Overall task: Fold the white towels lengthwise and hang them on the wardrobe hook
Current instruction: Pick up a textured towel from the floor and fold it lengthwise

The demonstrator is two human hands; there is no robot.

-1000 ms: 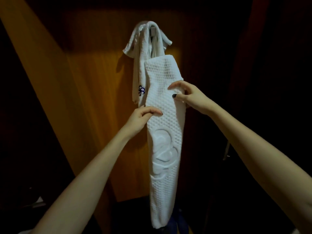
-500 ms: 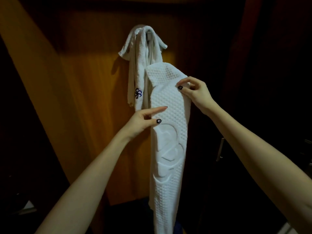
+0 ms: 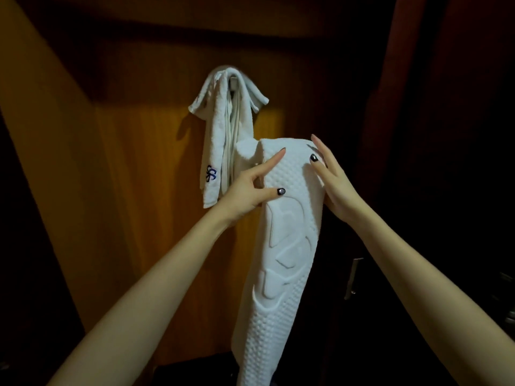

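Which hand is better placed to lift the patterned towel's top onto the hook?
Probably the left hand: it holds the patterned towel on the edge nearer the hook; the right hand is farther.

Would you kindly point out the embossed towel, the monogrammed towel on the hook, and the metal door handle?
embossed towel [image 3: 287, 257]: head view, raised motif.
monogrammed towel [image 3: 213, 146]: head view, left hanging fold.
metal door handle [image 3: 351, 278]: head view, bar's middle.
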